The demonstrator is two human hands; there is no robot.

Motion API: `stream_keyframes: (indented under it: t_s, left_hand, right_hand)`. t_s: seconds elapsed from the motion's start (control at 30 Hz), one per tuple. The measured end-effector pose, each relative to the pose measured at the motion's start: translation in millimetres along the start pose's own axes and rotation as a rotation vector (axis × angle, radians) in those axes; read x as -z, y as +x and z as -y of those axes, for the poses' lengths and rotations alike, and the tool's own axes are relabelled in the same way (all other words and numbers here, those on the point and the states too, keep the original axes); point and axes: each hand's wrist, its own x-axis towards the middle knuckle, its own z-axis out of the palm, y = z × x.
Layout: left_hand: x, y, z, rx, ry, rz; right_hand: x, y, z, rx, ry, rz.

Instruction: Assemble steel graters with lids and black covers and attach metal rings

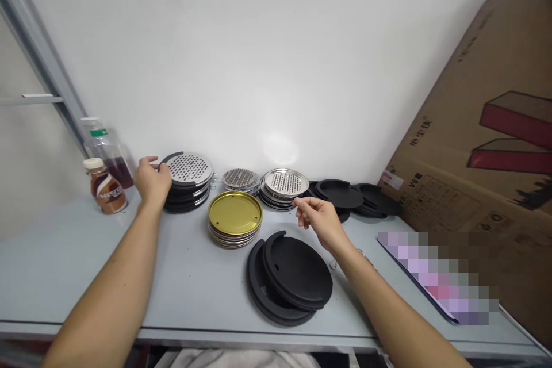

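My left hand [153, 181] is at the left side of a stack of black rings, thumb at the rim and fingers apart. On top of that stack lies a silver perforated grater disc [190, 168] in a black ring [177, 188]. My right hand [318, 217] hovers above the table with thumb and forefinger pinched and the other fingers curled; anything between the tips is too small to make out. Just beyond it sits a stack of silver slotted grater discs [287, 183]. Gold-topped round metal plates [235, 213] are piled between my hands. Two black round plastic pieces [298, 270] overlap in front.
Behind stand a smaller grater stack [240, 178] and several black plastic discs [340, 192]. A brown drink bottle [107, 188] and a clear bottle [112, 155] are at the left. A large cardboard box [478, 144] and a blurred-out phone-like slab [431, 276] are at the right.
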Motion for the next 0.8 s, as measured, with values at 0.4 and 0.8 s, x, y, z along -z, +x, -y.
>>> stream_keyframes:
  t_s: [0.4,0.8]
  left_hand:
    - [29,-142,-135,-0.375,-0.595,0.303]
    - [25,-173,-139,-0.214,-0.609,0.623]
  right_hand:
    - [2,-7,23,0.056,0.377,0.017]
    - [77,15,37,-0.183,0.422,0.019]
